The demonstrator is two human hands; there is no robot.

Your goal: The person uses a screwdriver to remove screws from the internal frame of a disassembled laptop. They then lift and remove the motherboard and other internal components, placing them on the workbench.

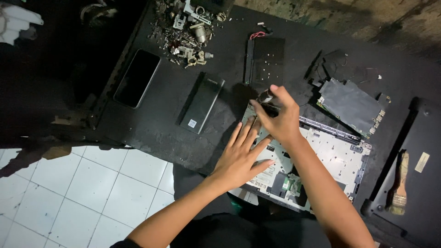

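Observation:
An opened laptop base (337, 158) with a pale inner chassis lies on the black table (229, 69) in front of me. My left hand (242, 154) rests flat on its left part, fingers spread and pointing away from me. My right hand (278, 117) crosses over it at the base's far left corner, fingers closed around a small dark cylindrical tool (265, 96). The tool's tip is hidden under my fingers.
A green circuit board (351, 104) lies right of my hands, a flat black battery (265, 59) beyond them. A dark phone (137, 78), a slim black box (201, 103) and a heap of screws and metal parts (186, 30) lie left. A brush (400, 183) lies on a black cover at right.

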